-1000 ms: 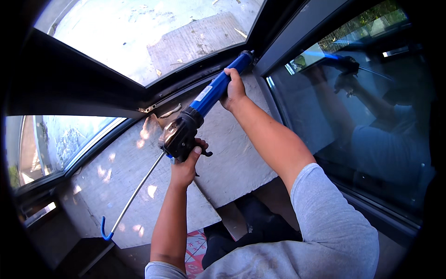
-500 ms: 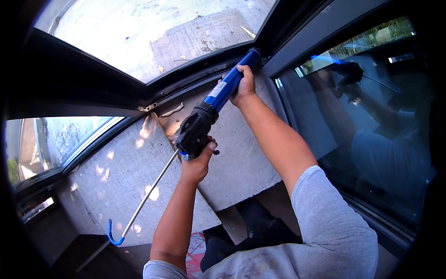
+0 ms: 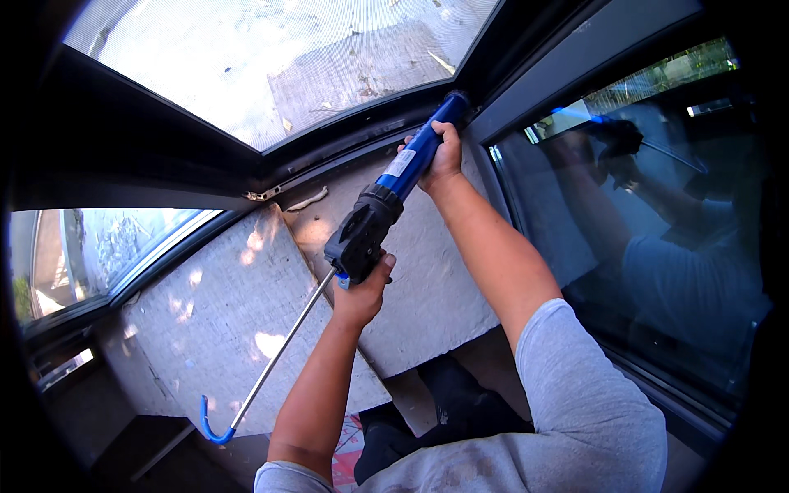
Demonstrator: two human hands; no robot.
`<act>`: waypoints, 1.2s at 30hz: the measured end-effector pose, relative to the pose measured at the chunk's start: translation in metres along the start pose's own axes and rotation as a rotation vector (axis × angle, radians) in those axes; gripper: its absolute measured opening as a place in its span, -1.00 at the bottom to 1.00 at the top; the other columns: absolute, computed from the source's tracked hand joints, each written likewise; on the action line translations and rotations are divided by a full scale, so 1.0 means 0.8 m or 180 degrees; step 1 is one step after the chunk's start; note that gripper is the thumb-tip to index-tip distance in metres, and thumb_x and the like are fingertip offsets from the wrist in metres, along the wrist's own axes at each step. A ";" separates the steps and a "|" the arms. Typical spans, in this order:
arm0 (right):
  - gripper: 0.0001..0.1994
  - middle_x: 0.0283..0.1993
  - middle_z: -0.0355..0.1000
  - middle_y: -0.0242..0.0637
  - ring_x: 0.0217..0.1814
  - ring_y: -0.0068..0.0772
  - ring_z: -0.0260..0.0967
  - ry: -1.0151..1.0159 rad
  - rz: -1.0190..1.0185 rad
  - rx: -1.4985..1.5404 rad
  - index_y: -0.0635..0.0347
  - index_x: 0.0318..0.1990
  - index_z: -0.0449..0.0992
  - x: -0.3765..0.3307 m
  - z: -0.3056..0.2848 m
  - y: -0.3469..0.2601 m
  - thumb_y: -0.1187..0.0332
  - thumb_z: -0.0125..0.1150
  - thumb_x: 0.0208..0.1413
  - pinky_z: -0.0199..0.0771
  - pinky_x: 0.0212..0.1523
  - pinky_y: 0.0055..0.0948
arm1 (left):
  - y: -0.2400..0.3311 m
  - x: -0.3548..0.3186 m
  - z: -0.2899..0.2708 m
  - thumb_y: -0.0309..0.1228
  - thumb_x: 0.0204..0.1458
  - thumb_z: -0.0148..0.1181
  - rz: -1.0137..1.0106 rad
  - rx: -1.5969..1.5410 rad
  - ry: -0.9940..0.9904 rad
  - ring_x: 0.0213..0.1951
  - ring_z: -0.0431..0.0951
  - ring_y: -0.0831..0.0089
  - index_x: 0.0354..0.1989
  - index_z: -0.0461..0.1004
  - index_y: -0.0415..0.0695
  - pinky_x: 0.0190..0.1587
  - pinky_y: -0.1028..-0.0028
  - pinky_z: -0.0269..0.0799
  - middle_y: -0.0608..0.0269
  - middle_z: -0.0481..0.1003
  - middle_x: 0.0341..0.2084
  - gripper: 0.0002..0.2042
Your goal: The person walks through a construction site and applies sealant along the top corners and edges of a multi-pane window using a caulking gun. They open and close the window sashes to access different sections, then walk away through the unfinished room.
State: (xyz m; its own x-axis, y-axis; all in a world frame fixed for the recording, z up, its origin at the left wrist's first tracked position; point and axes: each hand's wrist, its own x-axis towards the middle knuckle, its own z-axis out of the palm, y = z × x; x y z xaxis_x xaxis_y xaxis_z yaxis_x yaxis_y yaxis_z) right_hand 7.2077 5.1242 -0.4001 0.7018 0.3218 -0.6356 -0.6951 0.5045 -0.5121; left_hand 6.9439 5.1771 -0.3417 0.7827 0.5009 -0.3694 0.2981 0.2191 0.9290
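Note:
A caulking gun (image 3: 382, 195) with a blue barrel, black body and a long metal rod ending in a blue hook slants across the middle of the view. My left hand (image 3: 362, 294) is wrapped round its handle below the black body; the trigger is mostly hidden. Farther up, my right hand (image 3: 442, 156) grips the blue barrel, fingers curled under it. The barrel's far end reaches the corner where the dark window frame (image 3: 362, 131) meets the frame on the right. Its nozzle tip cannot be seen.
Pale boards (image 3: 209, 329) lie beneath my arms, with a beige strip (image 3: 308, 199) near the frame. A dark glass pane (image 3: 657, 230) on the right reflects my arms. A mesh screen (image 3: 246, 66) is beyond the frame. A metal bracket (image 3: 263, 195) sits at the left corner.
The caulking gun and both hands have shifted slightly right, and the hooked rod end has moved right and a little down. Both hands keep their grip.

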 end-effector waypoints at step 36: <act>-0.52 -0.27 0.39 -0.17 -0.23 -0.14 0.44 0.0218 -0.0145 0.0113 0.12 -0.07 0.31 0.014 0.023 0.014 0.05 0.27 -0.05 0.58 -0.03 -0.06 | 0.023 0.020 -0.035 -0.36 0.16 0.36 -0.0645 -0.0131 0.0170 -0.45 0.54 0.53 -0.21 0.49 -0.18 -0.38 0.45 0.48 0.35 0.51 -0.45 -0.80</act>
State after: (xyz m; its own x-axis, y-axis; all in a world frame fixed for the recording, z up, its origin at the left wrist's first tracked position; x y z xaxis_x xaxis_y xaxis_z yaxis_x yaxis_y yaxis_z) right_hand 7.2110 5.1484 -0.4022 0.7195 0.2430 -0.6507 -0.6559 0.5457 -0.5215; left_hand 6.9465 5.2125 -0.3310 0.6786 0.4867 -0.5502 0.4230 0.3534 0.8344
